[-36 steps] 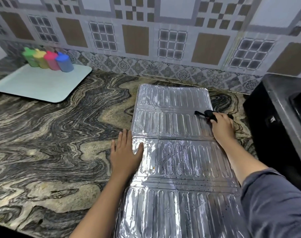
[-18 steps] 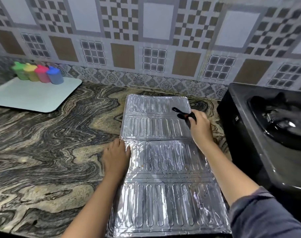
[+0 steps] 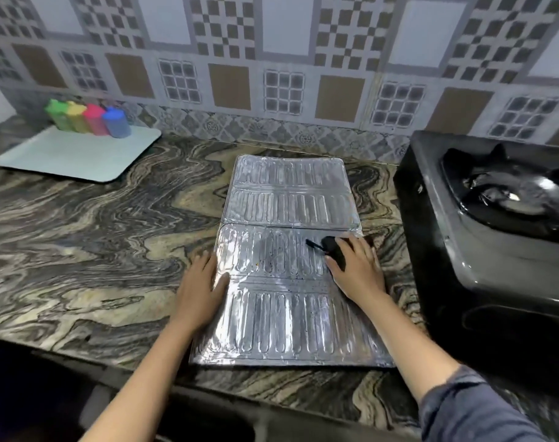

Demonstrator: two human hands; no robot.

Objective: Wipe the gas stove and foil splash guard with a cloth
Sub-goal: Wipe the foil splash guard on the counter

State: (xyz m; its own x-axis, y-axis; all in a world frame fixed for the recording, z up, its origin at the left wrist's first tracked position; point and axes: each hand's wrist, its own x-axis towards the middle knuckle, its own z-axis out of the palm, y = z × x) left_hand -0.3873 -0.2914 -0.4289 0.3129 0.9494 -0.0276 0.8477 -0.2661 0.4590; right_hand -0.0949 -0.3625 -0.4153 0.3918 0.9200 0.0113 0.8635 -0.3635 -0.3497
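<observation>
The marbled counter (image 3: 96, 250) runs across the whole view, and its near edge drops into dark that I cannot read. At 3 o'clock from the middle sits the black gas stove (image 3: 463, 250). The frame cuts off its right part, so I see only one burner, and that one is blurred and glary. The foil splash guard (image 3: 287, 202) lies flat on the counter just left of the stove, unfolded in ribbed panels that run from near me toward 12 o'clock. Dark specks dot its middle panel, too small to tell apart. At 10 o'clock a pale tray (image 3: 74, 157) rests by the tiled wall. My left hand (image 3: 201, 288) lies flat at the guard's 9 o'clock edge, fingers straight on the counter and thumb on the foil. My right hand (image 3: 356, 269) is on the middle panel toward its 3 o'clock side, fingers curled over the dark cloth (image 3: 330, 245). Most of the cloth is hidden under my palm, with only a lump and a thin tail showing. Four coloured containers (image 3: 90, 118) stand on the tray's far end, blurred.
</observation>
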